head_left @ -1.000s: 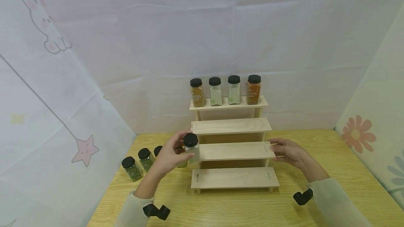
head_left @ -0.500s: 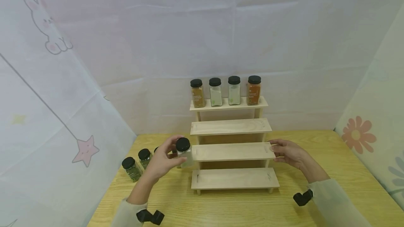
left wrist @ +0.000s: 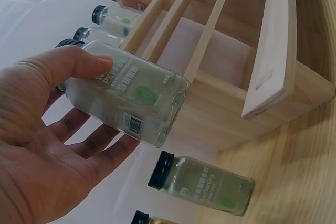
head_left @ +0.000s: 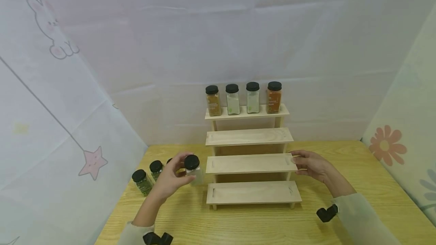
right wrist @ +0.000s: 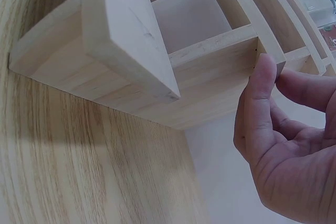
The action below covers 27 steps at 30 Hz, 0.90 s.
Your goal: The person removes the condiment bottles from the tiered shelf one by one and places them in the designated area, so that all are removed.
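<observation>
My left hand [head_left: 167,180] holds a clear spice jar [head_left: 195,176] with a black lid, left of the stepped wooden rack [head_left: 252,165]. In the left wrist view, thumb and fingers grip this jar [left wrist: 131,95] of pale powder by its upper part; its label reads "pepper". The jar is in the air, tilted in that view. My right hand [head_left: 314,165] pinches the right end of the rack's second tier from the bottom. The right wrist view shows the fingertips [right wrist: 262,69] at that board's corner.
Several black-lidded jars stand along the rack's top tier, including an orange-red one [head_left: 274,102] and a brown one [head_left: 213,105]. Green-filled jars [head_left: 144,187] stand on the table at left, partly behind my left hand. A seasoning powder jar [left wrist: 210,186] stands near the rack's left side.
My left hand has moved left and down with the pepper jar, away from the rack's third tier. My right hand has stayed on the rack's edge.
</observation>
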Motion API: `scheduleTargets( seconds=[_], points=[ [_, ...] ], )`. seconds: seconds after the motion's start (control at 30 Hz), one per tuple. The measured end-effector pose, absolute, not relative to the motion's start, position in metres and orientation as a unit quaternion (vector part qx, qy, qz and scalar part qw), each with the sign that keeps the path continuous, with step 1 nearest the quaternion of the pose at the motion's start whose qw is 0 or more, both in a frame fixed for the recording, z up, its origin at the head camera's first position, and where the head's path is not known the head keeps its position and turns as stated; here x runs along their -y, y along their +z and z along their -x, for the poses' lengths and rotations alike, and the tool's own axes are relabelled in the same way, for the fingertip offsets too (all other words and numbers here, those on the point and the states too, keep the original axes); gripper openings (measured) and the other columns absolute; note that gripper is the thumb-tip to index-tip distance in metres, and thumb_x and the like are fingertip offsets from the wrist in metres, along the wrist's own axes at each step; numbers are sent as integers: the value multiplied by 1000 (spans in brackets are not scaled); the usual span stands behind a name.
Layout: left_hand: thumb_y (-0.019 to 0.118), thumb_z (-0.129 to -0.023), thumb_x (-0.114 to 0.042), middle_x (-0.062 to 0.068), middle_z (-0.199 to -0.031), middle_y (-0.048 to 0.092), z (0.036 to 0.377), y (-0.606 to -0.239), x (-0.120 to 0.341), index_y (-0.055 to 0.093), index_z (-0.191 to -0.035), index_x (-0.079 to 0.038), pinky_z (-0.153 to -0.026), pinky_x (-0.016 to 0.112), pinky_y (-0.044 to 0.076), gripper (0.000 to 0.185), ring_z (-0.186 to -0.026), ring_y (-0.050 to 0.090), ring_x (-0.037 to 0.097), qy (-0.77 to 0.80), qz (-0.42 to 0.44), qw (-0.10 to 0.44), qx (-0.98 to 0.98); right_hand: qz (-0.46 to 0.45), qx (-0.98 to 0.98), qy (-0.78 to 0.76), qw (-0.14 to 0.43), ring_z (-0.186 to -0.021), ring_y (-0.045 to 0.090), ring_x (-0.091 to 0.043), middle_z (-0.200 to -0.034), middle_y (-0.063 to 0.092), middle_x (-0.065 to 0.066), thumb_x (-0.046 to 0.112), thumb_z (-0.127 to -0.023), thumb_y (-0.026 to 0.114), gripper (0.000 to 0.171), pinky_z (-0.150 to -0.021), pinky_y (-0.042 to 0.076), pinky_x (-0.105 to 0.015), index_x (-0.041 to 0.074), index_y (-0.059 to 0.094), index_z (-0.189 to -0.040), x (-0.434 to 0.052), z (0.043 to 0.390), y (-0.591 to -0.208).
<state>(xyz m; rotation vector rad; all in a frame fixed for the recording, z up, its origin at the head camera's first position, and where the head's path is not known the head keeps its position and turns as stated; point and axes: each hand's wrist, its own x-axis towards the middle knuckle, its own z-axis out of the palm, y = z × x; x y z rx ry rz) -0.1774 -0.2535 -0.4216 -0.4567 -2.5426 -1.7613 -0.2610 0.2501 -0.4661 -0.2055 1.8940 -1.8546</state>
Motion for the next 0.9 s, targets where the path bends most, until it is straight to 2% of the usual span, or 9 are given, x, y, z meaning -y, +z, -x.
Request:
scheduleTargets(
  seconds=[0.33,0.9],
  points=[
    [82,-86,-14,11,-138,55,177,-437,262,50,-145,-23,-100,41,48,68,-121,56,31,-565,134,-3,814,71,-688,-683,236,-94,66,-15,-108,66,-1,15,-104,58,70,-78,59,-30,-11,19,-155,-249,260,-466],
    [82,-86,-14,11,-137,57,176,-460,270,50,-146,-22,-108,58,41,68,-125,55,31,-573,103,-30,813,82,-687,-681,239,-94,66,-14,-107,66,1,16,-104,58,71,-80,59,-32,-11,17,-155,-248,260,-465]
  ],
)
